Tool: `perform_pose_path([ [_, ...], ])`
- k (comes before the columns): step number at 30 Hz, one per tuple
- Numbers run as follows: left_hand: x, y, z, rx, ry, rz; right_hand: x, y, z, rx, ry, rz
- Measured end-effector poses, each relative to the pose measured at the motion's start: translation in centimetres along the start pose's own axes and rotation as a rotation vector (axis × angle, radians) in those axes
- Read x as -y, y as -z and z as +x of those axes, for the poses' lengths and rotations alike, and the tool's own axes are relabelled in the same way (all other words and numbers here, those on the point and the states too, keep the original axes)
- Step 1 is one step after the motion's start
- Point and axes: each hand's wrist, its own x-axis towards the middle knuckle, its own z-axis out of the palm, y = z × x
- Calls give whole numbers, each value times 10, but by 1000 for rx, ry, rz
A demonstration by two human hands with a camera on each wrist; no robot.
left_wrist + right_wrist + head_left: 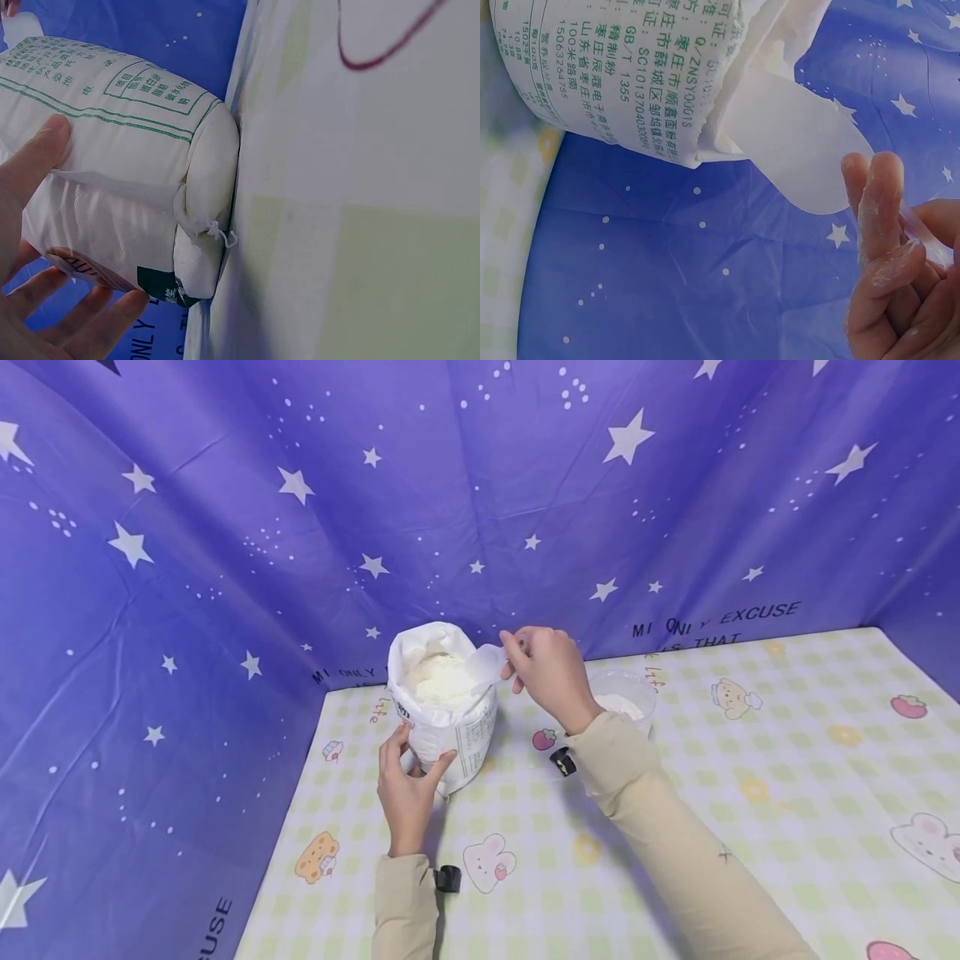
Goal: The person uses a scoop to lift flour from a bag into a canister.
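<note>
A white cloth bag of flour (457, 739) stands upright on the table with its top rolled back, showing the flour (435, 681) inside. My left hand (405, 793) holds the bag's lower side, thumb on one face and fingers round the other. Green print covers the bag (112, 142) in the left wrist view. At the bag's right rim, my right hand (551, 672) grips a translucent white scoop (487, 664) by its handle. In the right wrist view the scoop's blade (802, 142) reaches into the bag's mouth, its tip hidden. Flour dusts the right fingers (885, 202).
Partly behind the right wrist is a clear bowl (647, 689) with white powder in it. A checked cloth (810, 793) with cartoon prints covers the table. Close behind the bag hangs a blue star-patterned curtain (480, 485), which also runs along the left side.
</note>
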Motion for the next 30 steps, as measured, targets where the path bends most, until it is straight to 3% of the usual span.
perform_pose_path([
  [12,-2,0,2,-10,-13,-3,5,-14,7,37,27,-103],
  [30,-1,0,2,0,17,11,5,-31,12,82,22,-122],
])
